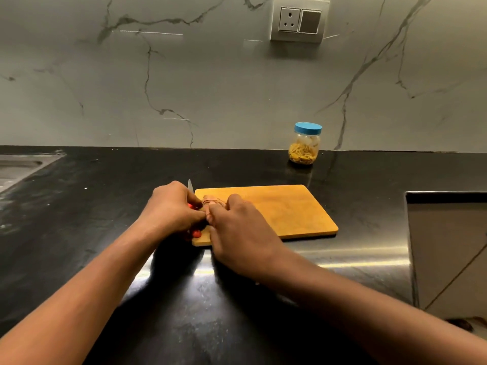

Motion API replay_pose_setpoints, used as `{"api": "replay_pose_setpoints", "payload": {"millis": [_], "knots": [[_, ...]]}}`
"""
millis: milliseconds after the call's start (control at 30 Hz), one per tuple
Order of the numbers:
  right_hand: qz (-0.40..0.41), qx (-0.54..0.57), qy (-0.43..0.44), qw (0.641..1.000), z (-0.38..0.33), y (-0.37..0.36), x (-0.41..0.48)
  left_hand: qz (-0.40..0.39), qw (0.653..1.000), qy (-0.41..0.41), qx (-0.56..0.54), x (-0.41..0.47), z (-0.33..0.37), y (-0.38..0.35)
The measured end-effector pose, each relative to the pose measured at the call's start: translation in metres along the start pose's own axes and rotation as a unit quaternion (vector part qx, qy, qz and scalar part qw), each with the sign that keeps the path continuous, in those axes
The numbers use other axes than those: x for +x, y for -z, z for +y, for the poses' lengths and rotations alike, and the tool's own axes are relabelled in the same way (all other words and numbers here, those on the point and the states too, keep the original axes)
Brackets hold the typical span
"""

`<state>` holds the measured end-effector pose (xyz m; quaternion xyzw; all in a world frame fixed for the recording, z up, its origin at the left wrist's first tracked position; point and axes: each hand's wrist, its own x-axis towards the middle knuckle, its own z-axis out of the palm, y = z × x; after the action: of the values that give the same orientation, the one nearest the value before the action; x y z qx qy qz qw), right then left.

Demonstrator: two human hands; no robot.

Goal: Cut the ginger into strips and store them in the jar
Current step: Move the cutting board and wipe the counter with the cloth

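Counter point(100, 196), board's point(279, 209) left end: ginger point(214, 201) btwn L hand point(171, 208), R hand point(239, 227)

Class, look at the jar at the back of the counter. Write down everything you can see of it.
The jar is small, clear and round-bodied, plastic or glass by its look. A blue lid closes it. Yellowish strips fill roughly its lower half. It stands upright on the black counter, close to the marble-look wall, beyond the wooden cutting board and apart from it. Only the counter touches it.
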<state>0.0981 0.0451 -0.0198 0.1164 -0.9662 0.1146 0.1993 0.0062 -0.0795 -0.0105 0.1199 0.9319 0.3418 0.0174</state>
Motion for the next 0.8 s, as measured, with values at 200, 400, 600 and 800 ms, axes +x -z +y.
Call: {"api": "replay_pose_setpoints", "payload": {"millis": [200, 400, 600, 800], "knots": [[-0.074, -0.045, -0.033, 0.996, 0.061, 0.033, -0.024, 0.003, 0.999, -0.002, 0.035, -0.003, 0.003, -0.001], [-0.087, -0.159, -0.173, 0.968, 0.123, 0.056, -0.021, 0.002, 0.999, -0.012, 0.033, -0.004, 0.005, -0.003], [-0.079, -0.170, -0.156, 0.970, 0.108, 0.032, 0.052, -0.009, 0.999, -0.001, 0.042, 0.001, 0.004, 0.000], [-0.062, -0.122, -0.093, 0.986, 0.062, -0.003, 0.087, 0.000, 0.999, 0.011, 0.044, -0.001, 0.000, 0.002]]}}
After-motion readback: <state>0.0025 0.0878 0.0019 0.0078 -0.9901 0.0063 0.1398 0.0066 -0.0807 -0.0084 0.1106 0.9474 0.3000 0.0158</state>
